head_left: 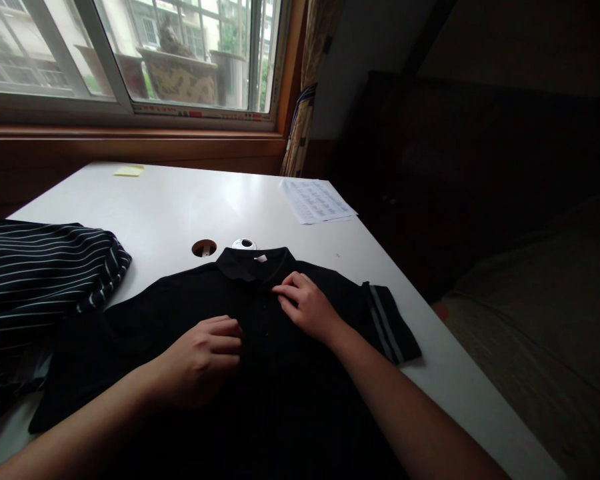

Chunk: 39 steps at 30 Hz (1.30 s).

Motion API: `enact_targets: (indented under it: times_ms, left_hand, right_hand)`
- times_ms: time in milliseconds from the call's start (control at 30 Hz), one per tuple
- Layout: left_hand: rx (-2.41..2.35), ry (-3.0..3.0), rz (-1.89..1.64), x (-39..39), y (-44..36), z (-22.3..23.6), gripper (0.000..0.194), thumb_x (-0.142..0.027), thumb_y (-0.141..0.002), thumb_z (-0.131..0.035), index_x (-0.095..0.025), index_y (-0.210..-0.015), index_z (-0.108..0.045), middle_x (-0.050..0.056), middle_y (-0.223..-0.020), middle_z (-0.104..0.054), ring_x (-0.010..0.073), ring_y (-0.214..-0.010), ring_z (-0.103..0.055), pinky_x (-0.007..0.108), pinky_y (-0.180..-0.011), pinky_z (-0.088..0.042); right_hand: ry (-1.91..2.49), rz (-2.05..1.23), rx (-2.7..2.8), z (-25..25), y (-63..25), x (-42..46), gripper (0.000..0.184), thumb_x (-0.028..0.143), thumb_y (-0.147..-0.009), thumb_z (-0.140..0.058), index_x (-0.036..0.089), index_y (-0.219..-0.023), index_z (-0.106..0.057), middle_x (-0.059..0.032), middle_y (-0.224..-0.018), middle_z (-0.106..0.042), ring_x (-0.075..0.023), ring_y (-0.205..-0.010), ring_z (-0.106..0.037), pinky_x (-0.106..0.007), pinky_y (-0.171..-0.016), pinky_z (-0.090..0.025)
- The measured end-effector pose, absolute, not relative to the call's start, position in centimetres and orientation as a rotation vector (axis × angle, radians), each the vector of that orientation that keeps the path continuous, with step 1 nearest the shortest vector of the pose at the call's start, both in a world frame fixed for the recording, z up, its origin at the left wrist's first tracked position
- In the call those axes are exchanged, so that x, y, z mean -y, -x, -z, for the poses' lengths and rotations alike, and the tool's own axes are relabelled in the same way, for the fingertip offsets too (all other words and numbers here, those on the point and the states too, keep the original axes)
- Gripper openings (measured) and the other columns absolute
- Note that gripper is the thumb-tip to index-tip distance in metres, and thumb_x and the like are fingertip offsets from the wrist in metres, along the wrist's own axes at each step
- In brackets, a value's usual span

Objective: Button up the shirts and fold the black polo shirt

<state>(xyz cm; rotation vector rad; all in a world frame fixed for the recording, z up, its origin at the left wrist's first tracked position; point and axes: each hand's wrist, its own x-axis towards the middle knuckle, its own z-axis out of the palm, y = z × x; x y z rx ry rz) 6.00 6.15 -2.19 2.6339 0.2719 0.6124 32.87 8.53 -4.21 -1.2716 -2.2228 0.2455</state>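
"Shirt (280, 373), black, lies spread on a white bench (205, 200), collar (230, 265) toward the window (195, 117). What surrounds it?"

"Striped cloth (40, 273) crowds one sleeve (75, 373); a silver ring (238, 245) peeks out behind the collar, papers (315, 200) beyond."

"And the hands?"

"The right hand (307, 303) reaches higher, fingers pinching the front below the collar. The left hand (207, 357) curls, knuckles up; whether it grips, I cannot tell."

Left hand (207, 357) bare; right hand (306, 305) bare; both forearms (405, 400) uncovered.
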Motion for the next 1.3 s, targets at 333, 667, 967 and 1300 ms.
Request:
enact_targets:
  times_ms: [333,667,967,1300]
  left_hand:
    - [-0.275,-2.547,-0.705,-6.29,-6.06,2.32,0.024,-0.011,-0.089,-0.042,-0.019,-0.069,-0.051,0.005,-0.064,-0.057,0.0199,-0.072,-0.054,0.034,-0.069,-0.046]
    - [-0.388,-2.602,-0.750,-6.72,-6.45,2.50,0.022,-0.007,-0.089,-0.048,-0.019,-0.088,-0.066,0.006,-0.093,-0.074,0.0200,-0.095,-0.063,0.033,-0.081,-0.053]
    - [-0.443,-2.598,-0.723,-6.66,-6.37,2.49,0.023,-0.005,-0.089,-0.046,-0.019,-0.092,-0.065,0.006,-0.097,-0.074,0.0216,-0.097,-0.059,0.035,-0.081,-0.051]
    - [-0.383,-2.360,-0.735,-6.93,-5.91,2.18,0.024,-0.004,-0.085,-0.045,-0.018,-0.086,-0.065,0.008,-0.096,-0.074,0.0230,-0.101,-0.058,0.036,-0.084,-0.050]
  right_hand:
    - [1.270,-0.250,2.220,4.13,-32.89,-8.56,0.024,0.015,-0.089,-0.059,0.023,-0.107,-0.071,-0.0054,-0.096,-0.060,-0.0197,-0.091,-0.056,-0.036,-0.085,-0.049]
    - [1.274,-0.257,2.221,4.09,-32.91,-8.54,0.024,0.015,-0.088,-0.059,0.023,-0.108,-0.071,-0.0052,-0.096,-0.060,-0.0197,-0.091,-0.056,-0.036,-0.085,-0.049]
    - [1.277,-0.261,2.210,4.20,-32.91,-8.54,0.025,0.015,-0.089,-0.059,0.024,-0.108,-0.071,-0.0053,-0.096,-0.060,-0.0202,-0.091,-0.056,-0.037,-0.085,-0.049]
    - [1.282,-0.256,2.224,4.25,-32.97,-8.51,0.025,0.016,-0.089,-0.058,0.024,-0.109,-0.071,-0.0057,-0.098,-0.060,-0.0202,-0.092,-0.056,-0.037,-0.086,-0.049]
